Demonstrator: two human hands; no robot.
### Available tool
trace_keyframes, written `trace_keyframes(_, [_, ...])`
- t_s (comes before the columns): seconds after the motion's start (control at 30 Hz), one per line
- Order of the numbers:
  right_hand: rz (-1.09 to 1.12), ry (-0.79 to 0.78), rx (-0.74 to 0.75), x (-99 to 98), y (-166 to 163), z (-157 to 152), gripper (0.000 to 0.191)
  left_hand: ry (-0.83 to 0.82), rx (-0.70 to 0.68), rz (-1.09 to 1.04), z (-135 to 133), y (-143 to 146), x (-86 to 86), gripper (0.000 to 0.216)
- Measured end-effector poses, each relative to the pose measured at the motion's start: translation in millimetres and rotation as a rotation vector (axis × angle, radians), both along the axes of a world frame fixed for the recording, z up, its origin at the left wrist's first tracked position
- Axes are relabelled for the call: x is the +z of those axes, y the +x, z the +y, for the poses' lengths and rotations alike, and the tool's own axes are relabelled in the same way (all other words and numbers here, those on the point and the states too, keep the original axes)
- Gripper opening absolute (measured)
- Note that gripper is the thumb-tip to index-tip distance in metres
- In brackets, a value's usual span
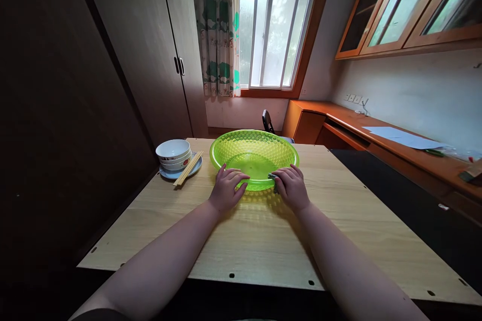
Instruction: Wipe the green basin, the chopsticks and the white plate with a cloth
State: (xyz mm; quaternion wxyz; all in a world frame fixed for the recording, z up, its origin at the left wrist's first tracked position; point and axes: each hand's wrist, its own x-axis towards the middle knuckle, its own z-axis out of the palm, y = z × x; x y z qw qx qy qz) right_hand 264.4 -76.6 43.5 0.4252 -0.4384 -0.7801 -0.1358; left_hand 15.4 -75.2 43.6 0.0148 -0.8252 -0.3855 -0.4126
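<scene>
A translucent green plastic basin [254,163] with a dimpled wall stands upright on the wooden table. My left hand [228,189] grips its near rim at the left, fingers over the edge and thumb outside. At the near right of the rim, my right hand [291,188] is closed on a small dark cloth [276,189], which it presses against the edge. Most of the cloth is hidden under the fingers. The basin's floor shows nothing lying in it.
Left of the basin, stacked white bowls [173,149] sit on a plate [199,164], with wooden chopsticks [188,169] laid across its edge. The pale table [248,241] has small holes along its near edge. Behind it are a black chair [267,121] and an orange-brown desk [339,119].
</scene>
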Motion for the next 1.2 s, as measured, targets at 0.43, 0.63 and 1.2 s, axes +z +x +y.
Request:
trace_keyframes(0.43, [0.040,0.011,0.005,-2.0,-4,-3,0.024,0.030,0.057,-0.026,-2,-3,0.8,0.023])
trace_keyframes(0.63, [-0.017,0.006,0.058,-1.0,-15,-10,0.026,0.045,-0.009,0.040,-4,0,1.6,0.023])
trace_keyframes(1.2, [0.170,0.030,-0.006,-12.8,11,13,0.027,0.035,-0.008,-0.018,-1,-1,-0.8,0.015])
